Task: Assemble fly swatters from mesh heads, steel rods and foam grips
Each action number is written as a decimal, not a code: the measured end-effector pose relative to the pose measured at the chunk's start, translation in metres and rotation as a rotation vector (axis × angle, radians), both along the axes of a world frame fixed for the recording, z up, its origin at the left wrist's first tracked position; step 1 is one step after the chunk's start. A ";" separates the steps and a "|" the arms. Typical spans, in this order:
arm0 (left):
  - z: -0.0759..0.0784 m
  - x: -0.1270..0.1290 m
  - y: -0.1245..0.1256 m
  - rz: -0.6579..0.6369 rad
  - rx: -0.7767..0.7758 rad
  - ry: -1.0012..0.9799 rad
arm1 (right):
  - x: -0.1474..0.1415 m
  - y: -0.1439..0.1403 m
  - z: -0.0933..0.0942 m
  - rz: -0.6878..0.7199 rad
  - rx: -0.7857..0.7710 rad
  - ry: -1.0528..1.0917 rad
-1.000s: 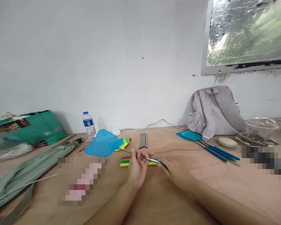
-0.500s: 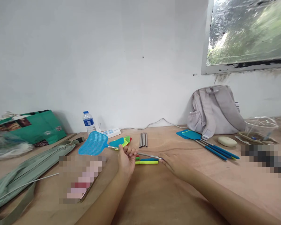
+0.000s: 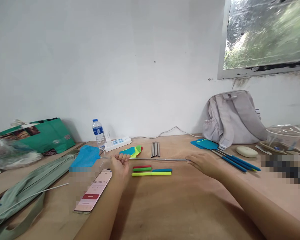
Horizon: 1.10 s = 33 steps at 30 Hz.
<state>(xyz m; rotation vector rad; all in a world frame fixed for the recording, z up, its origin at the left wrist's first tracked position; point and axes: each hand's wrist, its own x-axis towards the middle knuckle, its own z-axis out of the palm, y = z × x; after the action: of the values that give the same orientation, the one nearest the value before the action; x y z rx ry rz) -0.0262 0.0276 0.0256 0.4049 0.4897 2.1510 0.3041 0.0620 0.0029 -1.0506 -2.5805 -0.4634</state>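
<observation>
A blue fly swatter [image 3: 86,156] stretches sideways across the table, its mesh head at the left end of a thin telescopic metal rod. Closed round the rod near the head is my left hand [image 3: 120,166]. My right hand [image 3: 202,163] pinches the rod's other end, hiding its tip. Below the rod lie coloured handle tubes: a red one [image 3: 141,166], a green one, a blue one [image 3: 162,170] and yellow-green ones [image 3: 161,173]. Behind it are several metal tubes [image 3: 155,149] side by side and a small pile of coloured swatter heads [image 3: 129,152].
At the right lie several blue fly swatters [image 3: 236,161], a grey backpack [image 3: 237,116], a pale oval object [image 3: 246,151] and a clear plastic bowl [image 3: 285,135]. A phone [image 3: 95,193], power strip [image 3: 118,143], water bottle [image 3: 98,131], green bags [image 3: 45,135] and a grey-green fabric case [image 3: 35,186] occupy the left.
My hands have moved apart, left hand leftward and right hand rightward. The rod between them now shows much longer and nearly level; the swatter head has shifted left.
</observation>
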 end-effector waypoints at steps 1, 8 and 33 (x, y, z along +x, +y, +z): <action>0.000 -0.003 0.000 0.011 -0.005 0.004 | 0.004 0.001 0.001 -0.001 0.014 -0.005; 0.004 -0.012 0.001 0.044 0.024 0.022 | 0.017 0.009 0.000 -0.004 0.092 -0.030; 0.005 -0.053 -0.002 0.128 0.010 0.009 | 0.081 0.015 -0.010 -0.001 0.305 0.053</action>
<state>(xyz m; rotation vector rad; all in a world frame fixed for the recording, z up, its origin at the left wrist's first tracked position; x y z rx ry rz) -0.0797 0.0251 0.0310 0.3987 0.5227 2.2768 0.3854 0.0773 -0.0067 -0.9431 -2.3656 -0.7889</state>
